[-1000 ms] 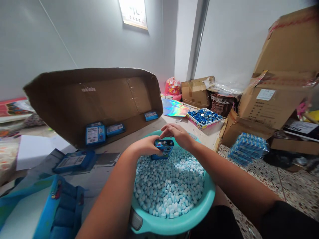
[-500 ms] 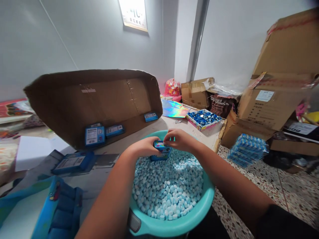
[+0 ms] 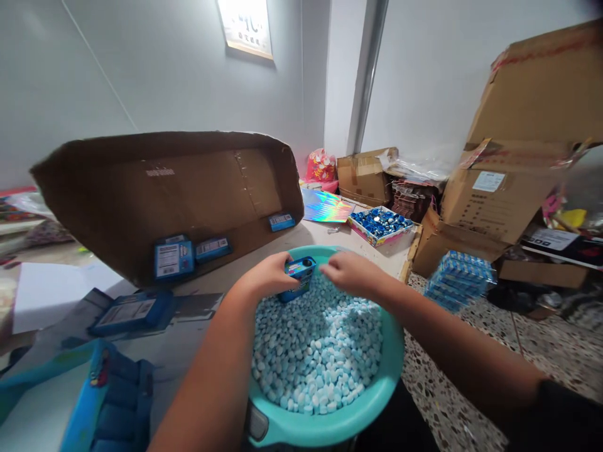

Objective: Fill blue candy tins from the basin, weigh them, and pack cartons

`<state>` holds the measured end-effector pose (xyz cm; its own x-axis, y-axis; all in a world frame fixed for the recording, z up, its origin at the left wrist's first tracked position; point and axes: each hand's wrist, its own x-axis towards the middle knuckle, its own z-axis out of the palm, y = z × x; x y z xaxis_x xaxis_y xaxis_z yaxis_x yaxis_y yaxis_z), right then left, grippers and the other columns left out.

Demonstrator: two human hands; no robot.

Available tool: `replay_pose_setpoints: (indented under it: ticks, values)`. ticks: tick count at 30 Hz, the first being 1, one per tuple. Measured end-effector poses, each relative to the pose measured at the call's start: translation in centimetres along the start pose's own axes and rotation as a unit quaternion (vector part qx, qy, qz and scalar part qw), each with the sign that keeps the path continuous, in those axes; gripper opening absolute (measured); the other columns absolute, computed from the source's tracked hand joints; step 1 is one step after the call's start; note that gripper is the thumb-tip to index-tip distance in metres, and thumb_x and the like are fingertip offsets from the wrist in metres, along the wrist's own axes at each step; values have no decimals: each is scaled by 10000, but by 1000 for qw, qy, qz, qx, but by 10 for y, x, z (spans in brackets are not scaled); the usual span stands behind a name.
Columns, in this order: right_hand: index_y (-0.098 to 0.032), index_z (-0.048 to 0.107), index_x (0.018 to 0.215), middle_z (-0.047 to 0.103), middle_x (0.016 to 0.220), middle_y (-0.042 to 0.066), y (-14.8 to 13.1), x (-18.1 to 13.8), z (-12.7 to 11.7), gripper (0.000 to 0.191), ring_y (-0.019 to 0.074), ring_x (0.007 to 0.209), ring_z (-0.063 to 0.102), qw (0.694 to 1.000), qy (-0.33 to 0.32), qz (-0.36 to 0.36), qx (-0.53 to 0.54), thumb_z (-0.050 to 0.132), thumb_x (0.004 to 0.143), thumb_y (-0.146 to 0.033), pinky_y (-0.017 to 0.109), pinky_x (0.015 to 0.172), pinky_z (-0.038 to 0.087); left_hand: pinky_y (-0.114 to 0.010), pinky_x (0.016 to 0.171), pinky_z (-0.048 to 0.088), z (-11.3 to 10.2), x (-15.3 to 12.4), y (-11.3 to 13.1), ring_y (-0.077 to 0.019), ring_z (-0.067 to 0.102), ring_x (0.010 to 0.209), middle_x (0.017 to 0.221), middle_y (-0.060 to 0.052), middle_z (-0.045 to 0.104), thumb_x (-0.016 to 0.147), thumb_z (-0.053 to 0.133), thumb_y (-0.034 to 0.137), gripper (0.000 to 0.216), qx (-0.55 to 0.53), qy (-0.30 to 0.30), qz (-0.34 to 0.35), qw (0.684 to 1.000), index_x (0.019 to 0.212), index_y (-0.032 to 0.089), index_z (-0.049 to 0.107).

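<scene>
Withdrawn from the top of the small blue box (image 3: 301, 277): right hand (image 3: 352, 274), now just beside it over the tub (image 3: 392, 371). Fingers curled together; not possible to tell whether pinching anything. Clamped between fingers and thumb of the left hand (image 3: 267, 276): same box, near the far rim, over the tablets (image 3: 319, 355). Also changed: tilt, with right end of top now higher. Probable meaning: handling at the top paused or finished, support by left hand alone.
</scene>
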<state>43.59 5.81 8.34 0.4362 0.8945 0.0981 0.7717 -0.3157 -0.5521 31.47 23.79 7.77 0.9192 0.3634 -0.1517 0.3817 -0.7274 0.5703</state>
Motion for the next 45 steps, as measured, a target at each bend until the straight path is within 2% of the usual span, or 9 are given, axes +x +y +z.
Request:
replay_pose_setpoints:
  ticks: [2, 4, 7, 19, 23, 27, 31, 39, 45]
  values:
    - [-133, 729, 1028, 698, 880, 180, -11, -28, 10, 581, 296, 765, 626, 989, -136, -26, -58, 576, 836, -660, 376, 670, 433, -268, 605, 399, -1, -1, -2, -205, 593, 789, 860, -24, 639, 597, 665, 337, 424, -2, 12, -6, 1000, 983, 180, 591]
    - [-162, 541, 1387, 630, 1182, 253, -20, -48, 22, 902, 400, 1012, 611, 964, -233, -78, -102, 619, 729, -773, 443, 775, 465, -267, 598, 401, -2, -1, -2, -203, 598, 782, 868, -21, 647, 596, 670, 341, 439, -5, 12, -6, 1000, 1001, 188, 597]
    - [-218, 320, 1536, 510, 1313, 284, -23, -55, 38, 1078, 463, 1164, 531, 938, -283, -139, -146, 647, 687, -795, 504, 850, 461, -268, 582, 394, -2, 1, -1, -209, 604, 779, 868, -27, 656, 590, 674, 333, 439, -6, 9, -7, 1000, 1000, 186, 611]
    - [-172, 684, 1002, 693, 873, 99, -5, -42, 49, 250, 219, 717, 614, 927, -304, -158, -154, 662, 842, -363, 285, 574, 359, -266, 587, 403, 2, 6, -3, -212, 614, 797, 882, -23, 667, 596, 667, 331, 419, -11, 1, 0, 1000, 989, 191, 622]
    - [-177, 697, 881, 651, 718, 27, -4, -35, 40, 128, 153, 619, 530, 958, -249, -140, -32, 651, 823, -282, 263, 560, 325, -261, 568, 405, 2, 4, -2, -210, 616, 780, 875, -27, 669, 585, 685, 328, 445, -19, -1, -2, 1000, 1003, 190, 616]
    - [-169, 663, 818, 587, 640, -25, -8, -9, 18, 193, 107, 567, 469, 968, -162, -73, 177, 636, 826, -360, 232, 533, 335, -262, 585, 409, 4, 3, -4, -214, 611, 787, 841, -21, 657, 569, 694, 325, 424, -28, -4, 17, 999, 961, 185, 612]
    - [-167, 589, 678, 563, 553, -33, -12, 25, 7, 271, 83, 468, 429, 912, -56, 27, 406, 711, 712, -406, 208, 440, 282, -265, 587, 395, 6, 3, -6, -208, 602, 771, 835, -21, 650, 575, 683, 323, 407, -30, 2, 29, 999, 951, 190, 605]
    - [-190, 536, 753, 561, 603, -31, -3, 71, 33, 259, 84, 496, 455, 842, 162, 55, 512, 599, 699, -436, 209, 473, 347, -277, 597, 384, 5, 2, -2, -219, 600, 774, 843, -23, 649, 540, 690, 318, 463, -16, -15, 22, 1000, 981, 205, 604]
    - [-206, 513, 704, 534, 570, -29, -2, 73, 47, 199, 105, 499, 476, 811, 210, 55, 543, 571, 693, -397, 227, 478, 368, -293, 619, 391, 5, 2, 5, -230, 596, 800, 877, -36, 655, 551, 671, 314, 465, -5, -37, 24, 999, 996, 194, 604]
